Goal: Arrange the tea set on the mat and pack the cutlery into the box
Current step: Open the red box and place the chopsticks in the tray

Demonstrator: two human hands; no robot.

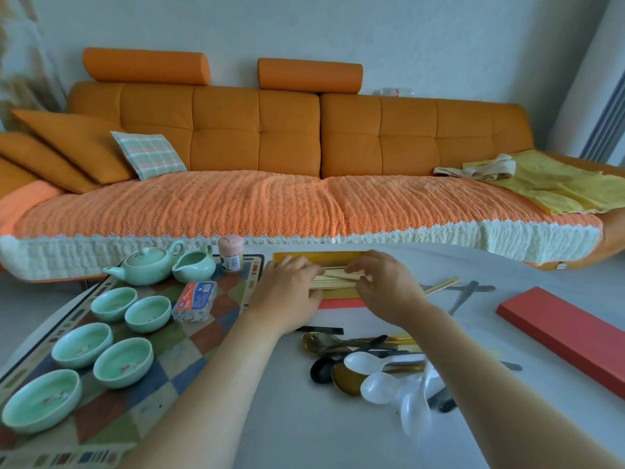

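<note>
- Living room: orange sofa [304, 147] behind a pale tabletop [287, 418].
- Tea set looks arranged: teapot [147, 265], pitcher [195, 267] and five cups [123, 362] all sit on the mat [162, 336].
- Cutlery step under way. Box [318, 257], gold-lined, lies at the far tabletop edge, just right of the mat.
- Left hand [287, 292] and right hand [385, 286] both over the box, fingers curled on a bundle of chopsticks [334, 278], laying it inside.
- Left to pack, by my reckoning: spoons [368, 363] heaped near the body, one chopstick pair [443, 286] and a metal utensil [465, 294] right of the box.
- Red lid [568, 333] lies well apart at right, not yet on.
- Strays on the mat: pink-capped jar [231, 253], small plastic case [195, 301]. Neither blocks the box.
- Forearms reach across the spoon heap; a sleeve-free sweep could still scatter it.
</note>
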